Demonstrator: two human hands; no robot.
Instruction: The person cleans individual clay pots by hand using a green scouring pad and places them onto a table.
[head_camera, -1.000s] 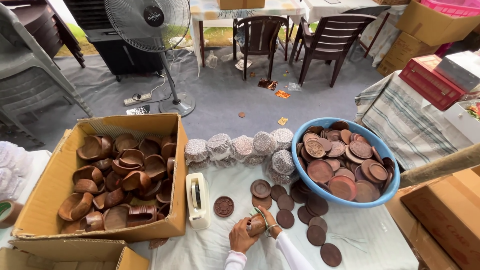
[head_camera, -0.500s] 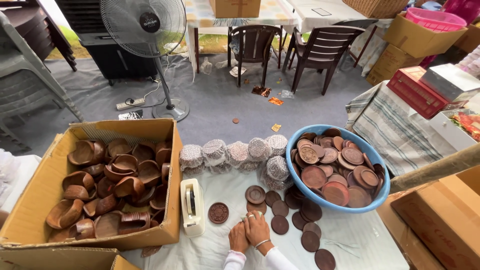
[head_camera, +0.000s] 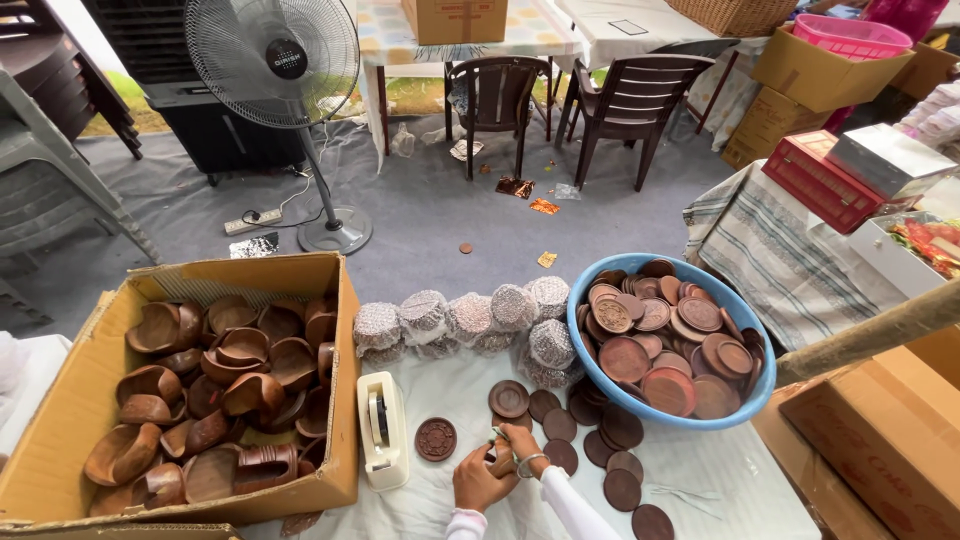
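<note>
Head view: left hand (head_camera: 480, 482) and right hand (head_camera: 522, 445) closed together on a small brown disc (head_camera: 503, 455) near table's (head_camera: 700, 480) front edge, beside tape dispenser (head_camera: 382, 428). Probably light, stiff, wooden; best pinched by its rim.

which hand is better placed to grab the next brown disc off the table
Probably the right hand: the loose brown discs lie just beside it, toward the blue basin. The left hand sits on the far side from them, nearer the tape dispenser. Both hands seem busy with something small.
</note>
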